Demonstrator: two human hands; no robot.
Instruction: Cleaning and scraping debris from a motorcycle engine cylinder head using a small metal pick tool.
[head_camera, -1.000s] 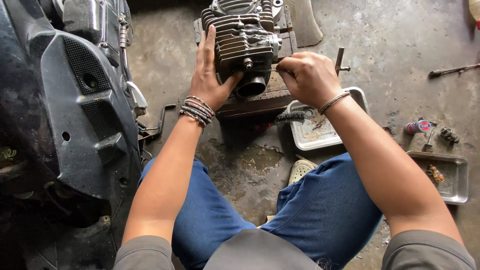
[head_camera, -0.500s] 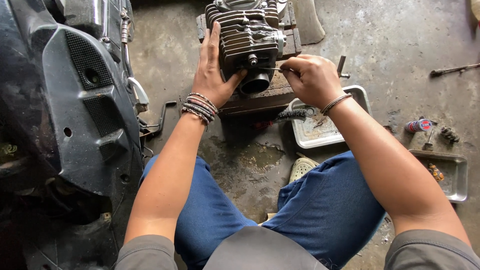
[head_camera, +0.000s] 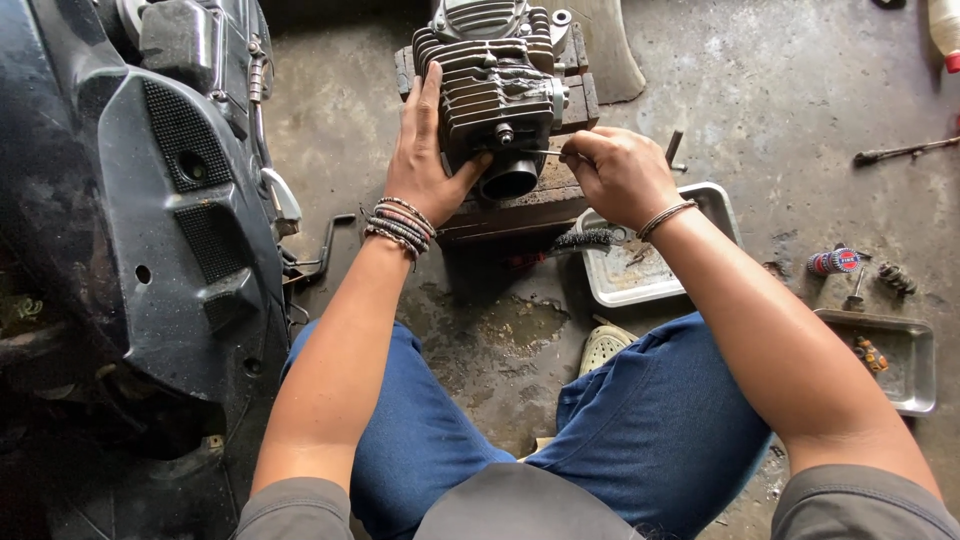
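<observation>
Head view: beside a black motorcycle body (head_camera: 150, 230), a finned engine cylinder (head_camera: 495, 90) is seen resting on a wooden block (head_camera: 520, 205). It is steadied at its left side by the left hand (head_camera: 425, 160); a thin metal tool (head_camera: 545, 153) is pinched in the right hand (head_camera: 620, 175), its tip at a fitting above the port. A probing or cleaning step is judged to be in hand; fine, steady tip control is called for.

I'm seeing a dark motorcycle body (head_camera: 150, 230) sitting at the left, while two metal trays (head_camera: 640, 280) (head_camera: 905, 350) are lying on the stained concrete floor (head_camera: 760, 80).

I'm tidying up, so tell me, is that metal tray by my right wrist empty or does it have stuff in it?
Not empty. The metal tray beside the right hand holds a wire brush and small bits.
</observation>
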